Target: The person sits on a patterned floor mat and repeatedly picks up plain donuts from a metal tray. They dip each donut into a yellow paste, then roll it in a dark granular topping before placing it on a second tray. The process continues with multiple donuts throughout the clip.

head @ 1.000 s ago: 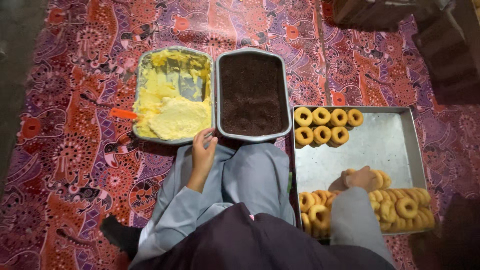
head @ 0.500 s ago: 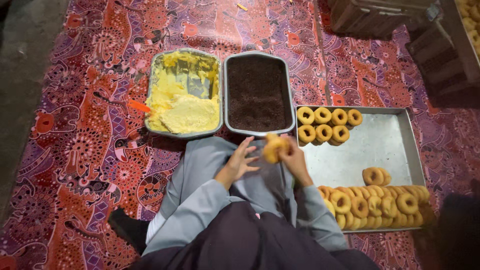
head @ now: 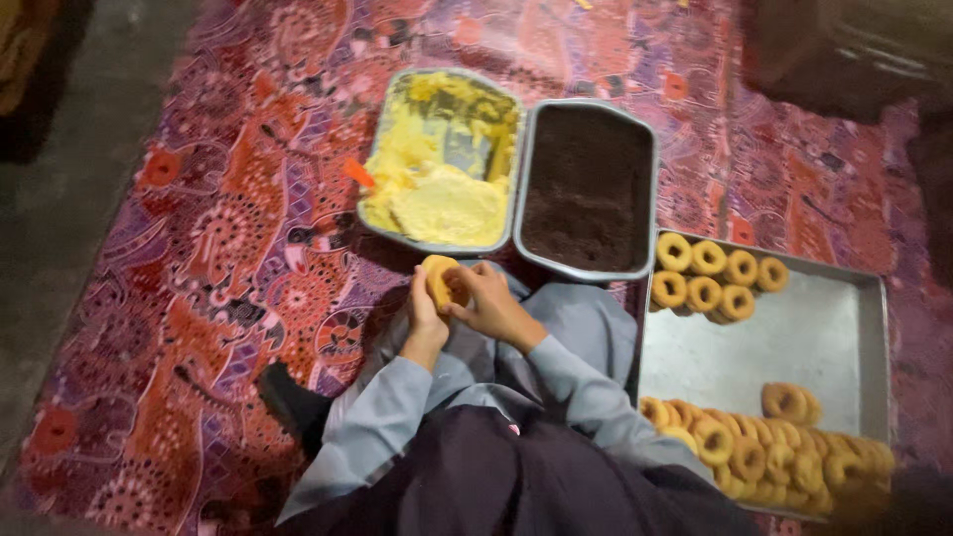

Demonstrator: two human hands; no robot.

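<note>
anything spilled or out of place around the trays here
Nothing looks spilled. Both hands, left hand and right hand, hold one doughnut over the lap. An orange tool sticks out over the edge of the yellow cream tray onto the patterned mat, the only stray item.

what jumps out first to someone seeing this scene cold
Both hands, the left hand and right hand, hold one ring-shaped pastry over the lap. Just beyond sit a tray of yellow cream and a tray of dark crumbs, side by side on a red patterned cloth. To the right, a metal baking tray carries rows of rings.
</note>
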